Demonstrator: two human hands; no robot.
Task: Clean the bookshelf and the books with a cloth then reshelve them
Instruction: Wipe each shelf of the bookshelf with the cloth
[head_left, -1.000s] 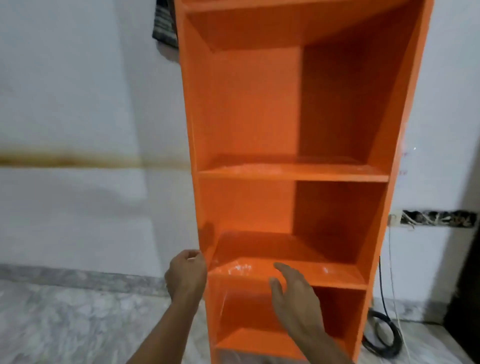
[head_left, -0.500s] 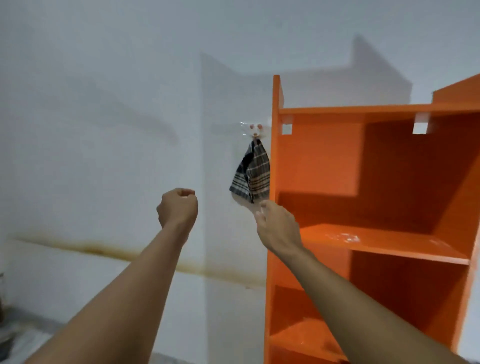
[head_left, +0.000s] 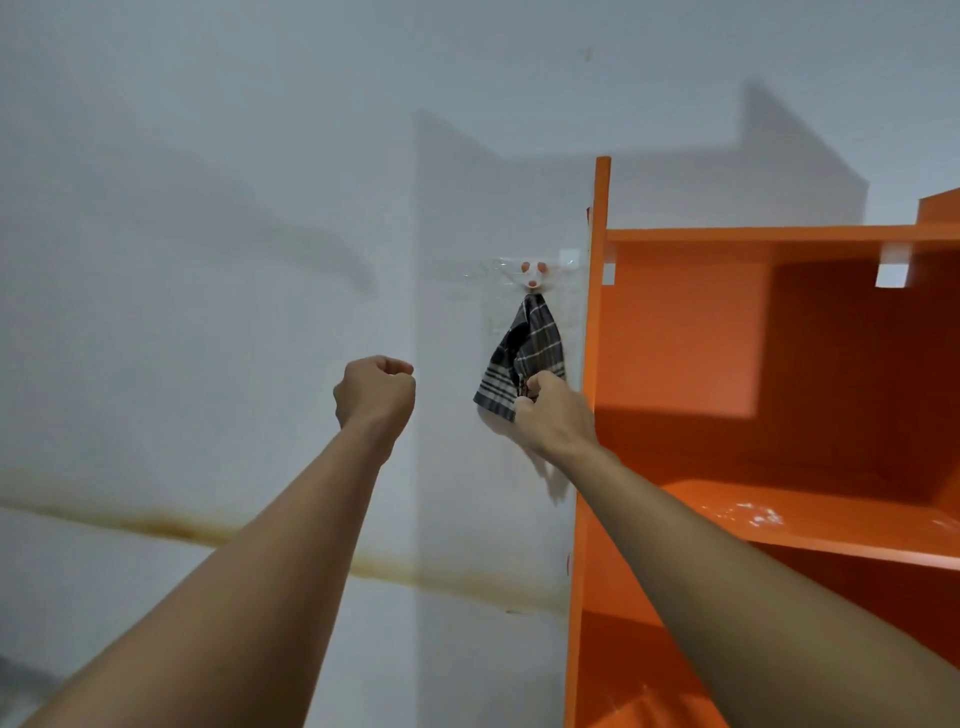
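Currently right hand (head_left: 553, 415) has its fingers curled into the lower edge of the checked cloth (head_left: 524, 358), which hangs from a wall hook (head_left: 532, 275) just left of the orange bookshelf (head_left: 600, 312). Grip sits low on the cloth, likely so an upward lift slips it off the hook. Left hand (head_left: 376, 392) is a closed fist holding nothing, held up beside it. Shelves bare, pale dust on one shelf board (head_left: 748, 514); no books in view.

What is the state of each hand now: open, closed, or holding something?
Left hand: closed in a fist, holding nothing.
Right hand: gripping the lower edge of the checked cloth, which hangs from the wall hook.
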